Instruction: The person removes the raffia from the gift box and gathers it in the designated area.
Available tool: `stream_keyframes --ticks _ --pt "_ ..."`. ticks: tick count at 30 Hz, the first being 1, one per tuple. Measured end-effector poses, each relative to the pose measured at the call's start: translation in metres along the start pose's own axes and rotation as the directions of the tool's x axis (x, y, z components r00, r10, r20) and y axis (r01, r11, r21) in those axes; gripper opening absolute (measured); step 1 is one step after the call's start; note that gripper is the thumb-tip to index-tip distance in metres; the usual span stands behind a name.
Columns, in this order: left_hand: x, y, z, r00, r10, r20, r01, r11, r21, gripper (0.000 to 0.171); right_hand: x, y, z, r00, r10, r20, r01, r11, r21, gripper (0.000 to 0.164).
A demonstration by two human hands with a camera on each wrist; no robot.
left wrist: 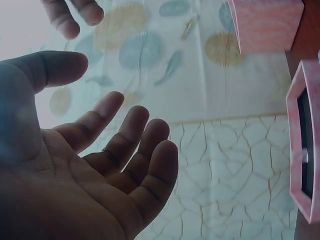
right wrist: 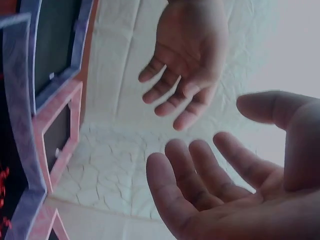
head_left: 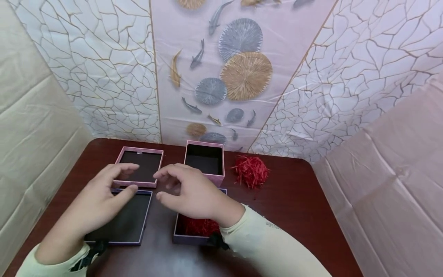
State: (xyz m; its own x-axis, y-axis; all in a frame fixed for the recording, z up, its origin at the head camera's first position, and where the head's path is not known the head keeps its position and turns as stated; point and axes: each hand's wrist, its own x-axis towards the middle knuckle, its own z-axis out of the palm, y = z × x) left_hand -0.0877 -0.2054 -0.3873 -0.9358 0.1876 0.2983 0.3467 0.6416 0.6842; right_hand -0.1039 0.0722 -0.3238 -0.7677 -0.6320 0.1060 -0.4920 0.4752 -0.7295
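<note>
My left hand [head_left: 102, 196] hovers over the pink box lid [head_left: 157, 181] and the purple box lid [head_left: 140, 231], its fingers loosely bent and nothing in its grasp. Facing it, my right hand [head_left: 194, 192] hangs above the purple box [head_left: 190, 240], which holds red shredded paper [head_left: 202, 227]. Its fingers are relaxed and hold nothing. In the left wrist view the palm and spread fingers of the left hand [left wrist: 100, 165] show bare. The right wrist view shows both palms, with a gap between the hands. The right forearm hides part of the purple box.
Behind the purple box stands an open pink box [head_left: 216, 179] with a dark inside. A heap of red shredded paper [head_left: 251, 172] lies to its right on the dark red table [head_left: 290, 215]. Patterned cloth walls [head_left: 117, 77] stand around the table.
</note>
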Motion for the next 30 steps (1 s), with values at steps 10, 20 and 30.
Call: stream_keyframes --ticks 10,20,30 --pt "0.009 0.022 0.031 0.993 0.074 0.089 -0.077 0.996 0.033 0.052 -0.014 0.024 -0.017 1.000 -0.006 0.006 0.007 0.990 -0.139 0.031" --pt "0.016 0.034 0.068 0.979 0.187 0.078 -0.199 0.960 0.196 0.069 -0.019 0.044 -0.036 0.983 0.067 0.170 -0.013 0.955 -0.298 0.037" --pt "0.018 0.033 0.084 0.956 0.089 0.279 -0.186 0.921 0.342 0.125 -0.015 0.062 -0.035 0.950 0.153 0.274 -0.067 0.952 -0.298 0.059"
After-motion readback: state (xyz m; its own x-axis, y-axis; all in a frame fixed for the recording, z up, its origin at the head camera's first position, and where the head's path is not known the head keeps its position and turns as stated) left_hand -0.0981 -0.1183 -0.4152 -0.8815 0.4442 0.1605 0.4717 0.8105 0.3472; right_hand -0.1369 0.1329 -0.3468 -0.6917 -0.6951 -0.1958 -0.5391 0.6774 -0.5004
